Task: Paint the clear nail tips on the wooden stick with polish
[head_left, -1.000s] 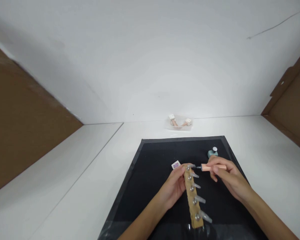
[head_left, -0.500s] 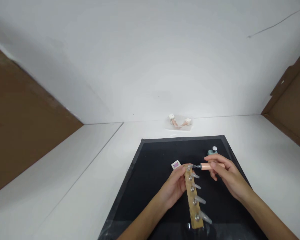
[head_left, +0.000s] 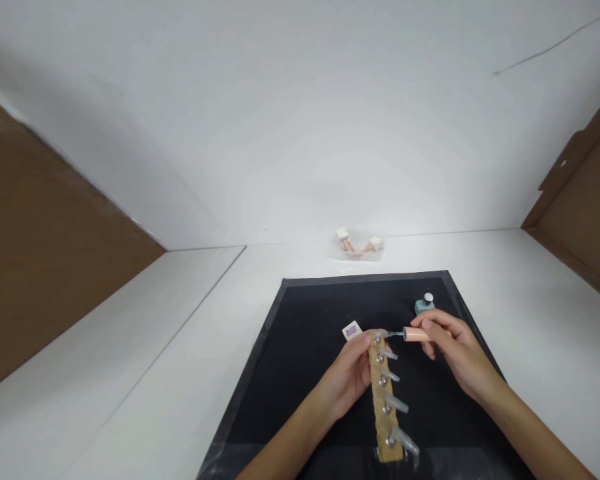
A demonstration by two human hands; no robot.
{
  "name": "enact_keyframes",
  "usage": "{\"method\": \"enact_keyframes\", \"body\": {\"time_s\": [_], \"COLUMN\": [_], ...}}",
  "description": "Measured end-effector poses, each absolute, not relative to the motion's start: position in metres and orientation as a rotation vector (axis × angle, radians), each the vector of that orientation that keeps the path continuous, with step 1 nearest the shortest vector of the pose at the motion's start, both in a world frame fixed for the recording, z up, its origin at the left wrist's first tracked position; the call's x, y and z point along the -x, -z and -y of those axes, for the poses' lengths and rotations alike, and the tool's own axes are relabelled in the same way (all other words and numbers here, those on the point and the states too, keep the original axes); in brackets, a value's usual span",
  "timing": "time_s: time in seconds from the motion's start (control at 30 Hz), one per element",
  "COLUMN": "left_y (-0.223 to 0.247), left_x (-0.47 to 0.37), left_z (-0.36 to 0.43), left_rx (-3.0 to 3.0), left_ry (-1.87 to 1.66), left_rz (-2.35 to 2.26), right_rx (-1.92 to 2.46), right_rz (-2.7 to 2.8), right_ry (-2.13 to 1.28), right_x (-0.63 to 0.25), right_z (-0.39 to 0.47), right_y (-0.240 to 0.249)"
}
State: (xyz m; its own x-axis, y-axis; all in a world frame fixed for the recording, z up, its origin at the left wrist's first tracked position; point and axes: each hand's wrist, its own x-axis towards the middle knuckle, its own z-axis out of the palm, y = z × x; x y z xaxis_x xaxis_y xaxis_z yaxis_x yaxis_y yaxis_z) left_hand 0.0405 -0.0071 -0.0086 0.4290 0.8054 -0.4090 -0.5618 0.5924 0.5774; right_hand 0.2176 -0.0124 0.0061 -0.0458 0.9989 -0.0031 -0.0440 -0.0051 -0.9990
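My left hand (head_left: 351, 375) is closed on the far end of a wooden nail tip stand (head_left: 380, 400), which points toward me. Several clear nail tips (head_left: 396, 403) stick out to the right from metal studs along it. Between the fingers of my right hand (head_left: 455, 347) is a nail polish brush (head_left: 416, 334) with a peach-pink handle. Its bristles touch, or nearly touch, the farthest nail tip (head_left: 381, 335). Just beyond my right fingers stands a teal bottle (head_left: 424, 305) with a silvery round top.
A small white block (head_left: 351, 330) with a purple print lies on the black mat (head_left: 300, 347), beyond my left hand. Behind the mat, a clear tray (head_left: 357, 253) holds two pieces with white cube ends. Brown boards (head_left: 40, 247) stand at both sides.
The brush has shifted slightly right along the farthest nail tip. The near end of the stand has swung a little left and down. Both hands keep their hold.
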Motion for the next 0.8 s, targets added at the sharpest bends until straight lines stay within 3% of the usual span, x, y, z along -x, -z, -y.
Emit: {"method": "enact_keyframes", "body": {"time_s": [0.8], "left_y": [0.0145], "left_x": [-0.0390], "left_z": [0.0068], "left_rx": [-0.436], "left_ry": [-0.885], "left_rz": [-0.696], "right_rx": [1.159], "right_rz": [1.236], "right_ry": [-1.350], "right_x": [-0.2171], "right_z": [0.0114], "right_y": [-0.0045]}}
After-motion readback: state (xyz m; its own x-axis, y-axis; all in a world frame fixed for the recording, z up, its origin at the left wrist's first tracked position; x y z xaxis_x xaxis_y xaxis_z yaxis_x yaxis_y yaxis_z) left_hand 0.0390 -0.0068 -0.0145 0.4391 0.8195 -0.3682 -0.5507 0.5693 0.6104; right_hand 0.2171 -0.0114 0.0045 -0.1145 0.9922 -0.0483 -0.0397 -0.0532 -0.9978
